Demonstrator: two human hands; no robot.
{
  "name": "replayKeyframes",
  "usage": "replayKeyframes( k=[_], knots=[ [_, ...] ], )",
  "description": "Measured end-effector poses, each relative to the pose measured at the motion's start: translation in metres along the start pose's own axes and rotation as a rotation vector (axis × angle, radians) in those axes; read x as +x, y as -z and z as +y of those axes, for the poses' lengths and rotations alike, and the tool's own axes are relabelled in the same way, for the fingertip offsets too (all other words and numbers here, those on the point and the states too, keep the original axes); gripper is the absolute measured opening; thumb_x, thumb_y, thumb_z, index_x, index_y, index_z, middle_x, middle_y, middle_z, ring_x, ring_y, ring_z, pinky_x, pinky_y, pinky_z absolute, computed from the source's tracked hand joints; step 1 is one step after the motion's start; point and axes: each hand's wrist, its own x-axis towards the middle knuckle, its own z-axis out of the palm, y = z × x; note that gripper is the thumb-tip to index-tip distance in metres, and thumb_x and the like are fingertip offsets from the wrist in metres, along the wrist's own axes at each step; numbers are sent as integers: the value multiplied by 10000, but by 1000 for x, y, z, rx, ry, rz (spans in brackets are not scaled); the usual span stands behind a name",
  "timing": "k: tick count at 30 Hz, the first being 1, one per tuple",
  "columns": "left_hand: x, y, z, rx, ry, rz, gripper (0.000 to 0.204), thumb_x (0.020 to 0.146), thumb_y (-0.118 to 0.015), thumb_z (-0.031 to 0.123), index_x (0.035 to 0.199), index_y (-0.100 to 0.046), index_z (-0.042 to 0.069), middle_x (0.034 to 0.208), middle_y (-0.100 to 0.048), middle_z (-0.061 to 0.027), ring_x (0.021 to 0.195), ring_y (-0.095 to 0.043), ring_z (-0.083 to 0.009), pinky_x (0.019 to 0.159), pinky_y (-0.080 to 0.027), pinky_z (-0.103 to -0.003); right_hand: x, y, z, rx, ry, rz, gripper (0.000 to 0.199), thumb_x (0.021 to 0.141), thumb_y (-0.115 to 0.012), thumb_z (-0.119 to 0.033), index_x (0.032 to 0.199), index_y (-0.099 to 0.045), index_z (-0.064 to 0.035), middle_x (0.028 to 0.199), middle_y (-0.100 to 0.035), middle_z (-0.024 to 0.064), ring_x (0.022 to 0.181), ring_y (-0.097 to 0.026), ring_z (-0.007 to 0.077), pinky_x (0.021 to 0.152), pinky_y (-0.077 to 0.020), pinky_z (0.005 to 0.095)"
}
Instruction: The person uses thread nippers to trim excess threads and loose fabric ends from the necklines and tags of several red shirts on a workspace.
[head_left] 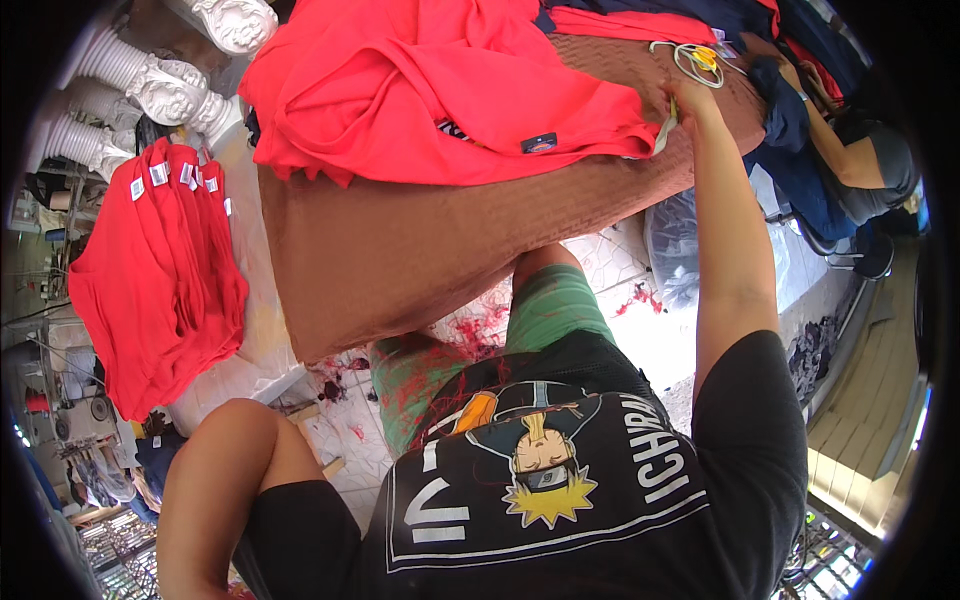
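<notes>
A red garment (450, 90) lies spread and rumpled over a brown cloth-covered table (330, 260), with a small dark label (539, 143) on its near side. My right hand (692, 102) is at the garment's right end, fingers closed round something small and yellowish-green that I cannot make out. A pale strip (664, 134) hangs just below those fingers. Just beyond the hand lies a yellow-handled tool (706, 58) with a looped white cord. My left arm (225, 460) is bent at the lower left, and its hand is out of sight.
A stack of red garments (165, 270) with white tags sits at the left, beside white ornate columns (165, 85). At the right, another person (850, 160) handles dark blue cloth (785, 105). Red thread scraps (480, 325) litter the tiled floor.
</notes>
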Motion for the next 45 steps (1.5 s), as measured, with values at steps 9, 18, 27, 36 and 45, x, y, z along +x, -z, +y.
replayKeyframes(
  k=[9, 18, 27, 36, 45],
  knots=[
    [-23, 52, -131, 39, 622, 776, 224, 895, -646, 199, 976, -647, -9, 965, -661, -54, 906, -601, -113, 765, -465, -256, 33, 52, -55, -93, 333, 223, 338, 846, -714, -213, 1099, -635, -4, 884, -662, 68, 813, -619, 149, 710, -483, 247],
    [-39, 33, -275, 627, 1034, 1166, 225, 819, -722, 200, 973, -683, 41, 1069, -656, -124, 974, -641, -198, 839, -491, -310, -113, -37, -38, -589, 763, -7, 436, 832, -701, -341, 1194, -647, -103, 1154, -622, 129, 1052, -584, 238, 888, -454, 323],
    [-76, 50, -143, -541, 690, 274, 290, 907, -647, 252, 1035, -675, -6, 1060, -682, -124, 1023, -616, -156, 877, -475, -301, -144, -13, -32, -438, 609, -77, 378, 845, -690, -321, 1149, -674, -97, 1102, -680, 130, 1019, -649, 249, 894, -477, 328],
    [-62, 102, -266, 458, 652, 1444, 483, 821, -743, 320, 1146, -641, -22, 1080, -683, -86, 1002, -603, -126, 860, -481, -283, -141, -19, 4, -901, 547, 65, 564, 784, -728, -461, 1068, -663, 22, 989, -693, 186, 953, -658, 299, 844, -495, 363],
    [-48, 131, -110, -126, -67, 1723, 166, 910, -641, 252, 887, -631, 87, 784, -630, -2, 723, -564, -123, 705, -448, -282, -196, -6, -74, 424, 419, -362, 254, 910, -652, -291, 996, -668, -53, 910, -696, -2, 815, -636, 90, 755, -465, 225]
  ],
)
